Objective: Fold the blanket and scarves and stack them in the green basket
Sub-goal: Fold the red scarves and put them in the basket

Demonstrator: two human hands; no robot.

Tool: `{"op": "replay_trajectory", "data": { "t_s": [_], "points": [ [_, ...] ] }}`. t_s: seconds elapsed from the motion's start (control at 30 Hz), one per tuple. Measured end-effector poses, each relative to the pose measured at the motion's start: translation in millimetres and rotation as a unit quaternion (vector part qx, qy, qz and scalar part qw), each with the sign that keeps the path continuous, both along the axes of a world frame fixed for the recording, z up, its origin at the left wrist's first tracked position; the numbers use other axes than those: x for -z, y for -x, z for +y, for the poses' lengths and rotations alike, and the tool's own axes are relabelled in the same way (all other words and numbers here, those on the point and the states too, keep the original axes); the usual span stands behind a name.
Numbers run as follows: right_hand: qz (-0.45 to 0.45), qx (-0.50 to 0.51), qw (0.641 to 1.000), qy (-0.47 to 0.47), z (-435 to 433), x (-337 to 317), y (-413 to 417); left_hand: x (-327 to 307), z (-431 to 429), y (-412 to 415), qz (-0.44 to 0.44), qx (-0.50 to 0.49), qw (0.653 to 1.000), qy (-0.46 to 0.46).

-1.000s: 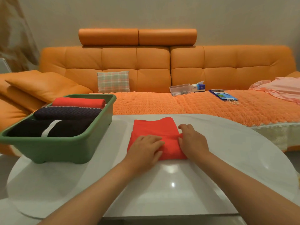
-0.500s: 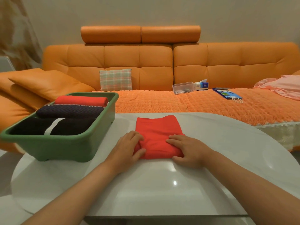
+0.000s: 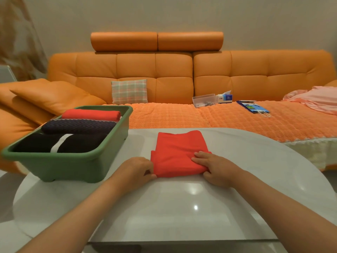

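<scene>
Red scarf (image 3: 179, 152): folded into a flat, layered rectangle, lying on the white table (image 3: 182, 207) at centre, rounded fold along its near edge.
Green basket (image 3: 73, 167): rectangular plastic, upright, left of the red scarf, not touching it.
It holds three folded pieces side by side: black striped piece (image 3: 60, 143) nearest, navy herringbone piece (image 3: 78, 126) in the middle, red roll (image 3: 91, 114) farthest.
</scene>
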State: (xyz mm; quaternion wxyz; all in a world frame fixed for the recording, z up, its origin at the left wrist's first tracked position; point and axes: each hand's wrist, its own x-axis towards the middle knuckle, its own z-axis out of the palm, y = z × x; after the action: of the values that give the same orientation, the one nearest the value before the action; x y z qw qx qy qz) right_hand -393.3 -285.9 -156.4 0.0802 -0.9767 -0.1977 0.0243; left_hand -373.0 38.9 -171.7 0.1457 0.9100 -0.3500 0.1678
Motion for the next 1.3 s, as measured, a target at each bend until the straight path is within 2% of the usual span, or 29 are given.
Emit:
{"op": "replay_trajectory", "data": {
  "t_s": [0.07,0.13,0.23,0.3,0.43,0.53,0.6,0.77,0.87,0.9,0.97,1.0,1.07,1.1,1.17,1.2,1.3],
  "points": [
    [-0.017,0.006,1.0,-0.008,1,2,1,-6,-13,3,-0.059,-0.001,0.998,-0.02],
    [-0.032,0.008,0.999,-0.015,1,3,0,-10,-29,4,-0.058,0.005,0.997,-0.043],
    [-0.025,0.01,0.999,-0.032,1,2,0,-7,-39,2,0.07,-0.018,0.995,-0.061],
    [-0.015,0.026,0.996,-0.088,-2,-3,-1,-2,-37,-1,0.146,-0.036,0.988,-0.04],
    [-0.055,0.114,0.958,-0.257,-11,-20,-3,-10,-35,-8,0.15,-0.034,0.982,0.109],
    [-0.052,0.163,0.935,-0.311,-19,-25,-3,-18,-37,-13,0.239,-0.053,0.941,0.233],
    [-0.041,0.19,0.927,-0.32,-22,-25,-5,-18,-39,-14,0.32,-0.058,0.904,0.276],
    [-0.053,0.269,0.916,-0.294,-16,-11,-18,-14,-45,-20,0.341,-0.183,0.906,0.173],
    [-0.104,0.268,0.924,-0.254,-2,-2,-23,-16,-51,-19,0.244,-0.27,0.931,0.029],
    [-0.124,0.267,0.929,-0.223,2,0,-25,-16,-53,-17,0.189,-0.293,0.937,0.022],
    [-0.196,0.256,0.938,-0.129,8,0,-29,-16,-59,-14,0.08,-0.304,0.944,0.098],
    [-0.243,0.233,0.938,-0.077,9,0,-32,-15,-61,-15,0.026,-0.277,0.951,0.137],
    [-0.305,0.151,0.94,-0.021,12,-2,-36,-15,-62,-18,-0.051,-0.178,0.965,0.186],
    [-0.317,0.105,0.943,-0.005,14,-2,-36,-15,-61,-18,-0.063,-0.112,0.975,0.182],
    [-0.265,0.05,0.963,0.002,17,-2,-30,-10,-55,-13,-0.054,-0.008,0.991,0.121],
    [-0.221,0.043,0.974,-0.008,16,-1,-26,-5,-52,-12,-0.044,0.013,0.996,0.082],
    [-0.123,0.014,0.992,0.002,1,1,-19,9,-38,-17,-0.024,-0.009,0.999,0.028]
  ]
}}
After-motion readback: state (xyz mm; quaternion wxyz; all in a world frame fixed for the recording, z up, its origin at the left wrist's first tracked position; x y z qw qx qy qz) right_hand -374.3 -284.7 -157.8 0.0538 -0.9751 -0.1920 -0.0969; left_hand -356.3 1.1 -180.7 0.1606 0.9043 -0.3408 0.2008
